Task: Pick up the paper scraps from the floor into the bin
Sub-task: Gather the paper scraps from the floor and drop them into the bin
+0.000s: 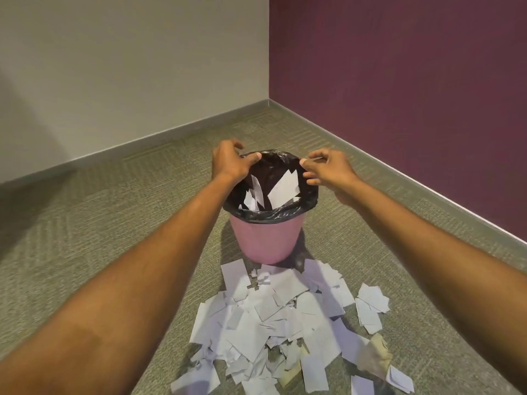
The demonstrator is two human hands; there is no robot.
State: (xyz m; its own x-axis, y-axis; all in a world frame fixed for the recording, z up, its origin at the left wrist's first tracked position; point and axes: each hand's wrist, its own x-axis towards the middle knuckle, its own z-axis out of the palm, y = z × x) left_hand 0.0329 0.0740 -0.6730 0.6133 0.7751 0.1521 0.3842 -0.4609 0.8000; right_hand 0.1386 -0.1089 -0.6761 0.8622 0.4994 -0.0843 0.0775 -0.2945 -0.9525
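My two bare forearms reach forward to a pink plastic bin (265,240) lined with a black bin liner (268,215). The bin stands upright on grey-green carpet (114,209), out from the corner of the floor where a beige wall (128,67) meets a maroon wall (399,81).

My left hand (231,163) is at the far left of the bin's rim. Its fingers are curled over the outside and its thumb lies across the top, gripping the liner's edge.

My right hand (330,169) is at the far right of the rim. Its fingers are curled with the tips right at the liner's edge, but I cannot tell whether they pinch it or only hover beside it.

A few white paper scraps (285,185) stand tilted inside the bin against the black liner.

Most of the scraps lie in a loose, overlapping pile (285,317) on the carpet on my side of the bin. The pile starts at the bin's base and spreads toward me between my arms, with a few pieces scattered off to its right.
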